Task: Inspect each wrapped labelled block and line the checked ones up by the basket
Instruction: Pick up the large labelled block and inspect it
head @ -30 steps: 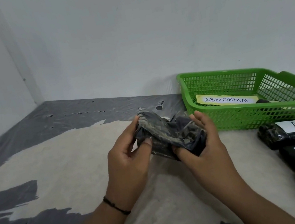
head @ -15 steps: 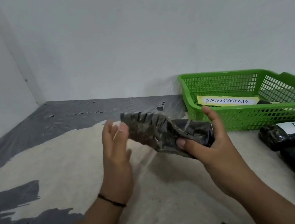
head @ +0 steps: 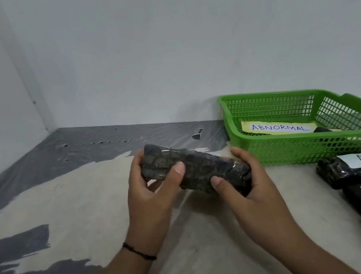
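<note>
Left hand clenched round far-left end of wrapped block, thumb on top face, fingers behind. Block held in air above table, tilted down toward right. Right hand grasping lower right end, thumb on near face, fingers curled behind. No label visible on faces shown.

Risks, judged:
- Glossy wrap likely slick; slipping out of either grip possible during turning.
- Label face possibly missed if not rotated fully.
- To right of right-hand grip: green basket marked ABNORMAL; below it, row of blocks labelled A. Wrong destination or knocking row askew possible when setting down.
</note>
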`<state>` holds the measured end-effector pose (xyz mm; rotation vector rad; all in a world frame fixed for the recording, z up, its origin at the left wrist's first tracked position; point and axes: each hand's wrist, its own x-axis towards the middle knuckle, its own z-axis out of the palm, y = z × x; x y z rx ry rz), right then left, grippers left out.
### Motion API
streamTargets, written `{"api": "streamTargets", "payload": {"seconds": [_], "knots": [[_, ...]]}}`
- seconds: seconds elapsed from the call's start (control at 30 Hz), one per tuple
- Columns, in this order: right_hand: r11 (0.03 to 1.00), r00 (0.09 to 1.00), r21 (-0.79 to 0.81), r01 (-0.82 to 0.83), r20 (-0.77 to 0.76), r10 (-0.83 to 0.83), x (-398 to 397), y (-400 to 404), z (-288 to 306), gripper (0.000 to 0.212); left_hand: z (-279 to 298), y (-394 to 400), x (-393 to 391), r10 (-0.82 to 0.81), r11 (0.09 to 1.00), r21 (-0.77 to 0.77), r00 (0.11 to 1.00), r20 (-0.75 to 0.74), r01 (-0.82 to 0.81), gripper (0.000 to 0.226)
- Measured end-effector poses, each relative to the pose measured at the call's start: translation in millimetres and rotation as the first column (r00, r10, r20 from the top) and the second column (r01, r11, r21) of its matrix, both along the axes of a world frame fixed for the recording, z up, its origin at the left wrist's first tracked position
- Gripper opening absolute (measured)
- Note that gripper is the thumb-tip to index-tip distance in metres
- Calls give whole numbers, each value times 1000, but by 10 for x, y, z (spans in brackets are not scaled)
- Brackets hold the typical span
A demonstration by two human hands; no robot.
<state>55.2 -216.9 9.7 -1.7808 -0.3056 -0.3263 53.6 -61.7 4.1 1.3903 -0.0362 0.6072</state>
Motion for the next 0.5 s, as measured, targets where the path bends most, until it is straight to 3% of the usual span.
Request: {"api": "streamTargets", "payload": {"seconds": [0.1, 0.2, 0.33, 0.43, 0.5], "knots": [[998, 999, 26, 48, 12, -49, 73, -33, -39, 31, -52, 60, 16, 39, 993, 109, 999, -6, -38, 58], [998, 999, 54, 36, -8, -35, 91, -51, -24, 34, -53, 46, 4, 121, 973, 196, 992, 26, -124, 43], [990, 995, 128, 58, -86, -47, 49, -65, 41, 53, -31, -43, -15, 160, 963, 206, 984, 83, -174, 38], [985, 992, 127, 115, -69, -107, 49, -66, 38, 42, -52, -93, -39, 152, 964, 199, 980, 130, -176, 48], [988, 992, 96, 122, -51, -117, 49, -46, 24, 36, -61, -98, -45, 179, 963, 178, 973, 145, -204, 41]]}}
